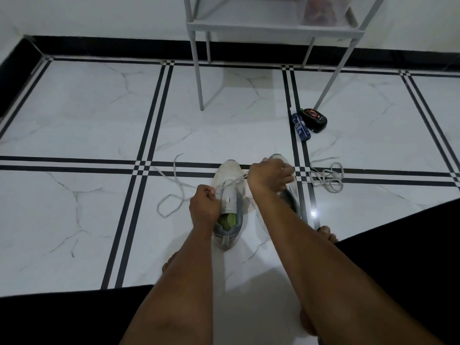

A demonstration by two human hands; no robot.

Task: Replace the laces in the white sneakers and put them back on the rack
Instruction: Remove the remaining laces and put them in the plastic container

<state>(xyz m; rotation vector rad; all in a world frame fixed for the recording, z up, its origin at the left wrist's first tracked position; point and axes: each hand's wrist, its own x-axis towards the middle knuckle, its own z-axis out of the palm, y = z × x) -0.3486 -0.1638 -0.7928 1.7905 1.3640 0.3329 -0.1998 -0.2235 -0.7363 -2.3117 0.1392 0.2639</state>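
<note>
Both hands are busy at the near sneaker (230, 195), which sits on the tiled floor (87, 120) between the person's knees: the left hand (204, 206) grips the shoe's left side by the eyelets, fingers curled and pinching the lace (232, 182) there, while the right hand (271, 176) is closed round the other end of that lace, drawn taut across the toe. That hand covers much of the second sneaker (288, 192), which stands just beside the first, so whether it holds any lace cannot be told. A loose lace (174, 192) trails off to the left of the near shoe, and I cannot tell whether it is the tail of the one being threaded. Another lace (327, 176) lies in a heap to the right of the pair. Judging by this, lacing has only begun at the lowest eyelets of one shoe; the rest of that shoe, probably all of the second, and the return to the rack (273, 26) standing by the far wall are still to do. A blue tube (301, 127) and a black case (313, 119) lie near the rack's right leg
</note>
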